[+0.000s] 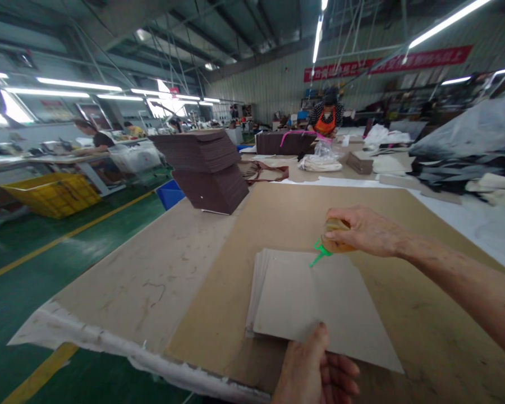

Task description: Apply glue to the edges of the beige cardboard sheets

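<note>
A fanned stack of light grey sheets (315,297) lies on the brown board (219,280) on the table. My right hand (357,229) is wrapped round an amber bottle (333,238), tilted so that its green nozzle (320,253) points down over the far part of the top sheet. At the near edge of the stack is my left hand (317,367), its thumb on the top sheet and its curled fingers below the edge, pinching the sheet there.
Tall stacks of dark brown pieces (212,174) stand at the table's far left. Behind are a plastic bag of white material (322,160), dark scraps (441,174) and a person in an orange apron (326,120). A yellow crate (53,193) sits on the floor at left.
</note>
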The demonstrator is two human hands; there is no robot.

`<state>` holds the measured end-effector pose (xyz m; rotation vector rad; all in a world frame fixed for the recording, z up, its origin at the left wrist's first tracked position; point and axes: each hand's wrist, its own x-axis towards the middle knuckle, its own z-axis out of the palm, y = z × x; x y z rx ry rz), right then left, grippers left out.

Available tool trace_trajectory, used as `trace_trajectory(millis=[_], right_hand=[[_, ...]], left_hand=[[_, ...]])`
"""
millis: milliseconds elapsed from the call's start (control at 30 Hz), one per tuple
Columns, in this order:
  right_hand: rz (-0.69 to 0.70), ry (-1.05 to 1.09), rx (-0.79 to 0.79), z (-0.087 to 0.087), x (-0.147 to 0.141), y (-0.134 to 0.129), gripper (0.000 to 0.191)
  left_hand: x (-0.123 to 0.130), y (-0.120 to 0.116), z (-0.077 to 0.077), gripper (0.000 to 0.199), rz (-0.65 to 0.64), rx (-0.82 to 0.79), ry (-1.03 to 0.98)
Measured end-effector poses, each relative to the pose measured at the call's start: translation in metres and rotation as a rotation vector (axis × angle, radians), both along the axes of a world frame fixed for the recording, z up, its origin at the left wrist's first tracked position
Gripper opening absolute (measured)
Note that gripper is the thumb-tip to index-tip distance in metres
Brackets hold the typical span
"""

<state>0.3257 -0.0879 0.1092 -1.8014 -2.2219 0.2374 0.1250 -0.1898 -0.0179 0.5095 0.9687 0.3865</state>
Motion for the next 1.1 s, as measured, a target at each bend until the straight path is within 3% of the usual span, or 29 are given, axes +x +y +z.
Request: trace_trajectory(millis=[167,600,800,1100], right_hand=[[-0.068,-0.022,-0.021,-0.001,0.024,-0.014,0.028],[-0.211,-0.019,-0.012,-0.006,0.067,-0.048,0.034],[-0.22,0.014,0.005,-0.011,0.074,-0.051,0.038],[-0.209,0.052,-0.012,-0.01,0.078,-0.056,0.038]], left_hand=[[-0.003,-0.001,-0.01,0.052,0.062,0.032,-0.11],[-0.002,-0.002,0.009,0.05,0.128,0.019,0.014],[-0.002,-0.002,0.013,0.05,0.141,0.024,0.019],[-0.005,-0.003,0.002,0.044,0.137,0.049,-0.041]])
